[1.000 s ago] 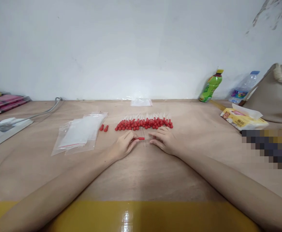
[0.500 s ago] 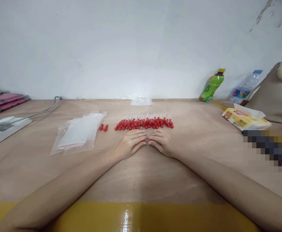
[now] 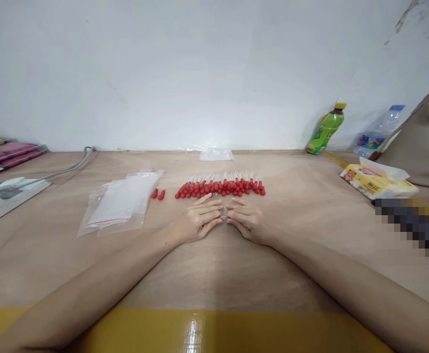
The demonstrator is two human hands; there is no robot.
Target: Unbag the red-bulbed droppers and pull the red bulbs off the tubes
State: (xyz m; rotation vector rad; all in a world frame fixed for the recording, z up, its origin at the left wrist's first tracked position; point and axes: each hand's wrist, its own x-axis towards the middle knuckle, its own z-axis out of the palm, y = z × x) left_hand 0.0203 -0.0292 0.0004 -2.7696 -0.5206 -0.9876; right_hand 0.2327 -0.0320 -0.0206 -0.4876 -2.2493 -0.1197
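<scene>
My left hand (image 3: 202,219) pinches something small and red at its fingertips, which looks like a red rubber dropper bulb (image 3: 220,216) mostly covered by the fingers. Facing it, my right hand (image 3: 249,219) has thumb and fingers closed on a thin clear dropper tube (image 3: 224,217) that bridges the narrow gap between the hands. More clear tubes (image 3: 215,196) lie just beyond my left fingertips. Behind both hands stretches a row of droppers (image 3: 221,186), red bulbs toward me and clear tips toward the wall. Two loose red bulbs (image 3: 158,194) rest left of the row.
Clear zip bags (image 3: 114,203) lie overlapped at left, beside a white power strip (image 3: 23,189) with a grey cable. Another bag (image 3: 216,155) is against the wall. At right are a green bottle (image 3: 326,130), a water bottle (image 3: 379,130), a tissue pack (image 3: 378,181) and a beige bag (image 3: 416,142).
The gap between my fingertips has widened slightly, and the fingers of both hands are a little more spread. More of the clear tubes beyond my left hand shows.
</scene>
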